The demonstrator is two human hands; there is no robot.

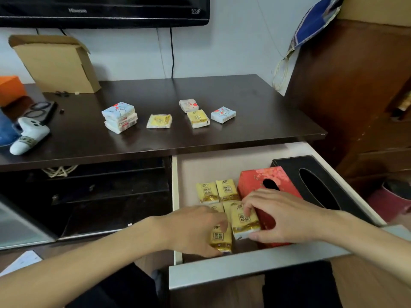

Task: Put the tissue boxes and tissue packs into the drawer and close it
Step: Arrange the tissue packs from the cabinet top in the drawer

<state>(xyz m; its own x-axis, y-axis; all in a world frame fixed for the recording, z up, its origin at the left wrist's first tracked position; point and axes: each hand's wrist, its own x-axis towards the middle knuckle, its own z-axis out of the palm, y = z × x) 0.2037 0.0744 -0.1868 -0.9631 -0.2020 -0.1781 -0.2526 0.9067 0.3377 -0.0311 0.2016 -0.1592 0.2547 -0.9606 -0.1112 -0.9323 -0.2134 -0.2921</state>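
The white drawer (222,161) is pulled open under the dark table. Inside it lie a black tissue box (315,181), a red tissue box (255,178) and several yellow tissue packs (218,190) in rows. My left hand (195,227) is shut on a yellow pack (220,238) at the drawer's front. My right hand (280,212) grips another yellow pack (243,223) beside the red box. On the table remain a stack of blue-white packs (120,116), two yellow packs (159,121) (198,118), a white-red pack (188,105) and a blue pack (223,114).
A cardboard box (57,63) stands at the table's back left, with a white game controller (29,135), an orange box (10,88) and scissors (37,108) at the left. A TV (104,10) hangs above. A brown cabinet (355,85) flanks the right.
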